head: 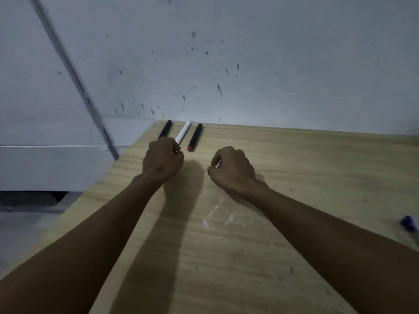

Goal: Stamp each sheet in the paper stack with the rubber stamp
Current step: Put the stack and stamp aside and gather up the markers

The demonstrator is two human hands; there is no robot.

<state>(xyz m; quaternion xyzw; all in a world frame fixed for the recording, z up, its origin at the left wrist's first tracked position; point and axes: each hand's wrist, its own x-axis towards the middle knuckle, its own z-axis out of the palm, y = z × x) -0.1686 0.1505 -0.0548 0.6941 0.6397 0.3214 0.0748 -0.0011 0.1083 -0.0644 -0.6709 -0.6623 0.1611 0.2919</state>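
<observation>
Nearest, at the desk's (226, 257) right edge, lies a small purple thing (409, 223), too blurred to name. Further in, the right hand (231, 169) curls its fingers, perhaps pinching something pale; that cannot be told. The left hand (162, 158) grips the white pen (183, 132), between two black pens (165, 129) (195, 137) by the wall. No paper stack or stamp shows, so stamping seems not begun; finding them comes next.

Three markers (184, 134) line the wall (249, 64); a blurred, perhaps purple object (409, 223) sits far right.
</observation>
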